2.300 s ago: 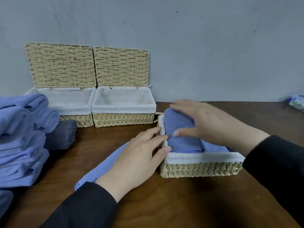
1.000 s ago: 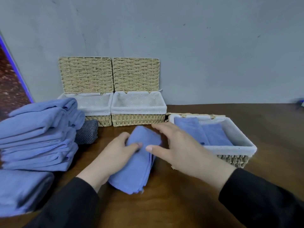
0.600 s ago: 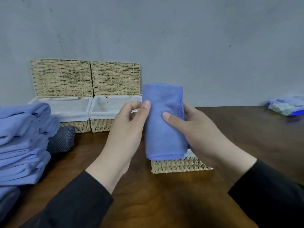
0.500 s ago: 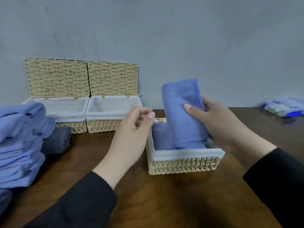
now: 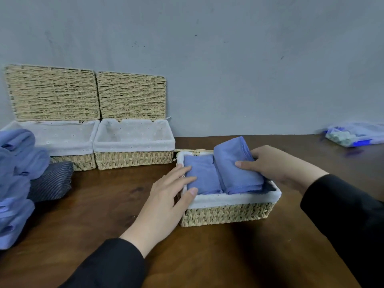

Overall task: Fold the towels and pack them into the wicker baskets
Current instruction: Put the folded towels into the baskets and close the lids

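Against a plain grey wall [image 5: 249, 59], a dark wooden table [image 5: 207, 256] carries three wicker baskets with white eyelet liners. Nearest the camera, the front basket [image 5: 228, 214] holds two folded blue towels side by side: the left towel [image 5: 202, 175] lies flat in the left half, while the right towel [image 5: 234, 169] sits tilted in the right half, its far end raised above the rim. A person's right hand [image 5: 274, 163], sleeved in black, grips the right towel from its outer side, thumb curled over the top of the cloth and fingers wrapped behind it. The left hand [image 5: 166, 196] is spread with fingers straight, its fingertips lying across the basket's left rim and touching the edge of the left towel, the thumb resting on the liner at the near corner. At the back of the table, two more baskets stand touching each other against the wall, the left rear basket [image 5: 68, 159] and the right rear basket [image 5: 135, 159], both with woven lids propped upright. A stack of folded blue towels [image 5: 14, 183] fills the left edge of the frame, with a dark striped cloth [image 5: 52, 181] tucked just beside it. A blurred plastic packet [image 5: 353, 136] lies at the far right of the table.
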Motion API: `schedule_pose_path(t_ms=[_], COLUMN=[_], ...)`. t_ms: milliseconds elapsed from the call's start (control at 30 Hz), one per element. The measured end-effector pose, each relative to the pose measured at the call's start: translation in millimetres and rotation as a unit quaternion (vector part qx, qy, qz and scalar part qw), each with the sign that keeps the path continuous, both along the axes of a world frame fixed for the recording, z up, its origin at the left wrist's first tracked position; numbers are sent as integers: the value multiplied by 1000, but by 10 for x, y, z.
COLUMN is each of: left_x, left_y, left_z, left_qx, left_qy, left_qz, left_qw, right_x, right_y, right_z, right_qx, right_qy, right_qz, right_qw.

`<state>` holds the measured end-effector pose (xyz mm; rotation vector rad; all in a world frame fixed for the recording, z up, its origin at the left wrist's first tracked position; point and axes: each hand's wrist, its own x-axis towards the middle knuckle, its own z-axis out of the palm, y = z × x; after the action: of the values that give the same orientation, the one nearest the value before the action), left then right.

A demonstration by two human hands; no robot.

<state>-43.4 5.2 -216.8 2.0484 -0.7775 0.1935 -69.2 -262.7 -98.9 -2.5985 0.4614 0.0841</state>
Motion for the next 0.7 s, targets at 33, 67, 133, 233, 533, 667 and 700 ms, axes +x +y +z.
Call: schedule_pose_path(t_ms=[33,67,133,233,533,667,700], left_x=[-3,-7,-5,6,11,6,7], left_y=[-4,-7,0,11,17,6,5], left_z=[-1,0,6,24,18,14,7], left_qx=[0,-2,-5,-1,2,3,1], left_qy=[0,-1,4,7,6,9,8], left_qz=[1,1,-3,-7,4,11,12], left_qw=[1000,1000,1000,1000,1000,1000,1000], right_x=[0,5,18,-35,-24,-3,6], right_y=[26,46,55,79,7,-31,-50], right_z=[-10,-26,-56,90,35,-107,-127], right_qx=[-23,-54,-132,-200,-179,-180,-175], right_qy=[21,32,-12,-180,132,159,166], right_qz=[3,6,2,24,181,207,207], right_qw=[1000,998,991,963,958,948,948])
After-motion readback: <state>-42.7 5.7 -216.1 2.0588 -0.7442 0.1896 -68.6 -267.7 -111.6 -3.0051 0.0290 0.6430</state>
